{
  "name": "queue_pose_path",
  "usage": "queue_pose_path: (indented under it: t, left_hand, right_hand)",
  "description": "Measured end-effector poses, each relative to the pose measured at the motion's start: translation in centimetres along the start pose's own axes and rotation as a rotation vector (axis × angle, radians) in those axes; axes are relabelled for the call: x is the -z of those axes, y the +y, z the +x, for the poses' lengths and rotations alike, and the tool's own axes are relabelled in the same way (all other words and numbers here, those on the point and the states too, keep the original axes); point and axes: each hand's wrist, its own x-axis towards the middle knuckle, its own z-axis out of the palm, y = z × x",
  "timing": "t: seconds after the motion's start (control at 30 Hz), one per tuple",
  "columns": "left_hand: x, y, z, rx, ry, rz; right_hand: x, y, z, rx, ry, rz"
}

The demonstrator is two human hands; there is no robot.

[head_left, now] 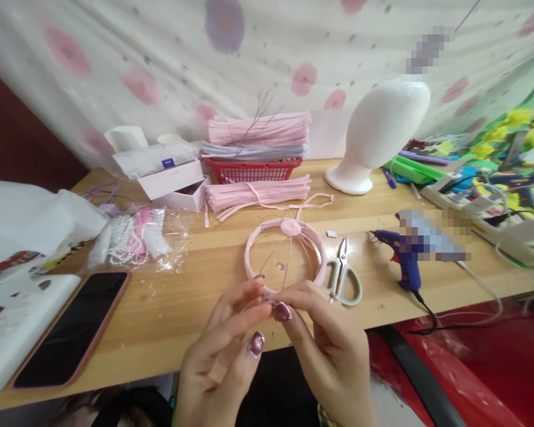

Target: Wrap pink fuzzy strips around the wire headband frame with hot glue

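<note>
A pink ribbon-wrapped ring [248, 252] lies on the table just beyond my fingers, with a pink rosette [291, 226] at its far side. Thin wires [286, 274] stretch across the inside of the ring. My right hand [327, 341] pinches thumb and forefinger together near the ring's near edge; something tiny at the tips is too small to make out. My left hand [225, 344] has its fingers stretched toward the right fingertips, its thumb apart from them. Scissors [343, 276] with pale handles lie partly open to the right of the ring.
A blue glue gun [403, 255] lies at right, near a white foam head [385, 127]. Pink strips [253, 194] lie before a red basket [258, 171]. At left are a phone [71, 332], bagged pearl beads [136, 240] and a white box [171, 178].
</note>
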Motion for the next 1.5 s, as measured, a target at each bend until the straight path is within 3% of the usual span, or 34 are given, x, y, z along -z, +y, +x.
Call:
queue_pose_path:
  t: [0.4,0.5,0.67,0.77,0.9,1.07,1.27,1.5]
  left_hand:
    - [-1.4,-1.3,-1.0,-0.172,-0.027,0.081]
    - [-0.9,-1.3,-0.9,-0.101,-0.04,0.001]
    - [0.2,-1.5,0.4,0.015,-0.128,-0.157]
    - [0.0,-1.0,0.9,0.03,-0.098,-0.177]
    - [-1.4,-0.1,1.2,0.066,0.037,-0.131]
    - [-2.1,0.1,1.8,0.06,0.032,-0.129]
    - [-2.1,-0.2,1.7,0.31,0.009,-0.445]
    - [-2.0,0.0,2.3,0.439,0.048,-0.794]
  right_hand:
    - [-0.5,1.1,0.1,0.074,0.191,-0.208]
    - [-0.3,1.2,-0.1,-0.019,0.194,-0.069]
    - [-0.7,1.1,-0.4,-0.268,0.097,0.458]
    - [-1.1,1.4,-0.5,-0.346,0.058,0.641]
    - [-1.2,1.6,-0.4,-0.376,0.075,0.657]
    - [-1.0,1.4,-0.4,-0.41,0.093,0.542]
    - [-2.0,1.2,-0.3,-0.406,0.171,0.568]
    - [-2.1,2.3,-0.1,-0.381,0.178,0.674]
